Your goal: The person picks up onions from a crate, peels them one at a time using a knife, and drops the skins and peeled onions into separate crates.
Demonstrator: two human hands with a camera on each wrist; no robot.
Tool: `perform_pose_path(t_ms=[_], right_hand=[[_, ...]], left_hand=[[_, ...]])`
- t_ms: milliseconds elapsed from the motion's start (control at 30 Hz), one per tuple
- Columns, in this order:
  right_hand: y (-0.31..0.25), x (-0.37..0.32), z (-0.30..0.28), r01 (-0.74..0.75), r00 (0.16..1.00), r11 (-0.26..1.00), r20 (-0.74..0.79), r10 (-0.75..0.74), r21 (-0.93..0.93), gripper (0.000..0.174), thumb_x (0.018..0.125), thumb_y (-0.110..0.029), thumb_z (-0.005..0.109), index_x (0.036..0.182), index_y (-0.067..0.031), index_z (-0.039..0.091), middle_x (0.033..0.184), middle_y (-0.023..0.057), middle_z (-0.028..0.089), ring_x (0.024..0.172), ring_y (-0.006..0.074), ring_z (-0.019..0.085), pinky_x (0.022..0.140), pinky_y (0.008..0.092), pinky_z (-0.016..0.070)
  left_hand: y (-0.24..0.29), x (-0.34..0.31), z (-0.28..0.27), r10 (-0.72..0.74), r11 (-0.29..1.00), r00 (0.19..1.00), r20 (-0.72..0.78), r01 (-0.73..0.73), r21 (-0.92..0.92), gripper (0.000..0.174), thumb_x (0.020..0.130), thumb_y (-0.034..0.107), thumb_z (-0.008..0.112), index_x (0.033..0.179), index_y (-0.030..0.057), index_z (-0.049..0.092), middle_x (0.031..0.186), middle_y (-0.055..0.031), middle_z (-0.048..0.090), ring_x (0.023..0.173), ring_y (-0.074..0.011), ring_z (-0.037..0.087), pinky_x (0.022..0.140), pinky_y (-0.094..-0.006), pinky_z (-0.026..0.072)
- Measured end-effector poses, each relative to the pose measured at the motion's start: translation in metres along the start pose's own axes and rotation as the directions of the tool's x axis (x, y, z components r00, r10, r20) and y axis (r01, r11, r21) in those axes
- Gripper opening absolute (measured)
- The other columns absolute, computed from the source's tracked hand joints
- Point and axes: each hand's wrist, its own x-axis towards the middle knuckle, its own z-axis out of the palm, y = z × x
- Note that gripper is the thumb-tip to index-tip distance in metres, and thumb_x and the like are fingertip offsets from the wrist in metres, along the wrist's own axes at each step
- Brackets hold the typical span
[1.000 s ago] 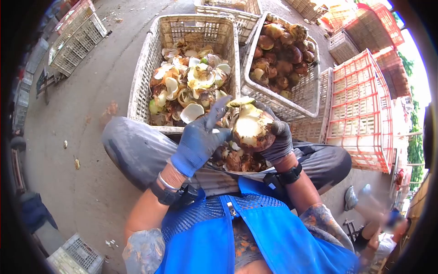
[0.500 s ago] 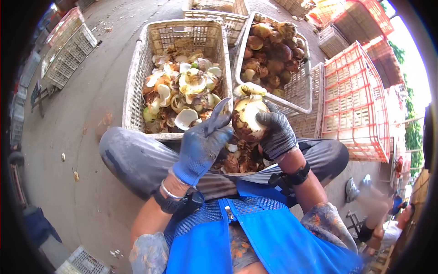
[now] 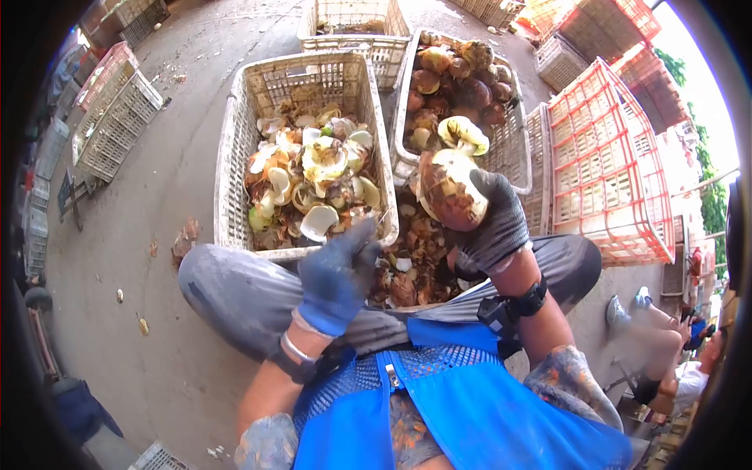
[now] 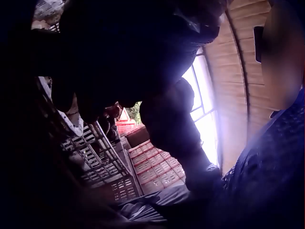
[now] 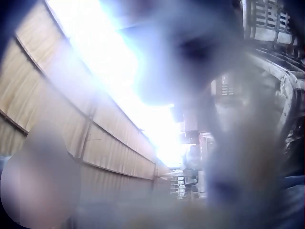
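Observation:
A large onion-like bulb [image 3: 448, 188], part pale and part covered in brown skin, sits in my gloved right hand [image 3: 501, 223], whose thumb curls over its side. From its top a whitish-green layer [image 3: 464, 135] stands out, overlapping the crate behind it in the head view. My left hand [image 3: 337, 278], in a blue glove with a dark grey coating, hangs apart from the bulb, fingers loosely bent and blurred, no object showing in them. Below both hands, between the legs, lies a heap of brown skins [image 3: 413, 258]. In the left wrist view the hand is a dark silhouette.
In front stands a crate [image 3: 227, 180] holding pale, cup-shaped peelings [image 3: 319, 223]. To its right another crate [image 3: 521, 157] holds brown bulbs [image 3: 474, 94]. Red-and-white crates [image 3: 603, 164] are stacked at the right. A person [image 3: 689, 384] sits at the lower right.
My right hand has carried the bulb rightward and tilted it, and its top layer now stands farther out. The left hand has drawn back from the bulb, its raised finger lowered.

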Motion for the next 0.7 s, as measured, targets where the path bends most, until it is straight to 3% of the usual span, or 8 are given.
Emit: perform_pose_path(t_ms=[133,200,333,400,467,533,600,700], right_hand=[[0.015,0.004,-0.003,-0.012,0.999,0.998,-0.047,0.009,-0.061,0.056,0.087,-0.029,0.073,0.137,-0.0065,0.059,0.129,0.0115,0.068,0.117,0.0276,0.066,0.100,0.0433,0.0553],[0.022,0.005,-0.010,-0.111,0.993,0.992,0.030,0.113,-0.058,0.059,0.087,-0.031,0.074,0.138,-0.0071,0.057,0.130,0.0106,0.068,0.116,0.0287,0.066,0.098,0.0444,0.0564],[0.033,0.006,-0.014,-0.121,0.986,0.991,-0.121,0.114,-0.051,0.060,0.087,-0.040,0.072,0.140,-0.0133,0.058,0.135,0.0076,0.065,0.120,0.0280,0.064,0.097,0.0511,0.0545],[0.035,0.010,-0.019,-0.138,0.983,0.985,-0.137,0.123,-0.106,0.060,0.088,-0.043,0.070,0.139,-0.0151,0.058,0.135,0.0065,0.066,0.122,0.0270,0.063,0.096,0.0532,0.0531],[0.039,0.009,-0.020,-0.143,0.984,0.987,-0.121,0.134,-0.072,0.059,0.088,-0.044,0.070,0.138,-0.0150,0.059,0.134,0.0068,0.066,0.122,0.0272,0.063,0.098,0.0532,0.0516],[0.040,0.006,-0.022,-0.174,0.981,0.978,-0.107,0.162,-0.116,0.058,0.088,-0.044,0.069,0.137,-0.0155,0.059,0.134,0.0068,0.066,0.122,0.0271,0.063,0.096,0.0519,0.0527],[0.043,0.006,-0.020,-0.214,0.975,0.963,-0.090,0.201,-0.167,0.057,0.088,-0.045,0.069,0.137,-0.0160,0.060,0.133,0.0068,0.066,0.121,0.0270,0.063,0.094,0.0505,0.0538],[0.048,0.020,-0.017,-0.227,0.969,0.974,-0.097,0.227,0.007,0.051,0.090,-0.045,0.068,0.132,-0.0174,0.061,0.123,0.0048,0.069,0.104,0.0257,0.068,0.067,0.0399,0.0540]], left_hand=[[0.018,0.031,0.001,0.077,0.986,0.997,0.011,-0.078,0.146,0.030,0.092,0.010,0.074,0.121,0.0037,0.074,0.098,-0.0201,0.076,0.081,-0.0314,0.075,0.072,-0.0364,0.0585],[0.014,0.035,0.007,0.039,0.997,0.998,-0.045,-0.035,0.071,0.030,0.092,0.009,0.073,0.122,0.0038,0.074,0.097,-0.0203,0.076,0.081,-0.0312,0.075,0.072,-0.0360,0.0583],[0.011,0.028,0.001,0.144,0.988,0.989,-0.036,-0.142,0.054,0.034,0.091,0.008,0.074,0.125,0.0058,0.073,0.096,-0.0215,0.076,0.077,-0.0312,0.075,0.070,-0.0360,0.0581],[0.015,0.027,-0.002,0.083,0.947,0.996,0.043,-0.092,0.307,0.033,0.087,0.014,0.073,0.119,0.0043,0.075,0.079,-0.0179,0.072,0.066,-0.0323,0.070,0.063,-0.0414,0.0563],[0.005,0.029,0.001,0.069,0.958,0.997,0.014,-0.071,0.278,0.036,0.087,0.015,0.074,0.122,0.0066,0.074,0.079,-0.0181,0.071,0.064,-0.0330,0.068,0.062,-0.0425,0.0553],[-0.014,0.027,0.007,-0.144,0.982,0.987,-0.070,0.151,0.114,0.035,0.088,0.017,0.074,0.123,0.0094,0.074,0.081,-0.0178,0.072,0.066,-0.0343,0.069,0.064,-0.0425,0.0557],[-0.028,0.026,0.007,-0.115,0.977,0.993,-0.037,0.120,0.179,0.034,0.089,0.019,0.075,0.123,0.0114,0.074,0.083,-0.0176,0.073,0.068,-0.0356,0.069,0.066,-0.0425,0.0562],[-0.032,0.026,0.004,-0.065,0.997,0.986,-0.155,0.072,0.041,0.034,0.089,0.019,0.074,0.122,0.0099,0.074,0.080,-0.0164,0.072,0.067,-0.0344,0.068,0.064,-0.0428,0.0558]])
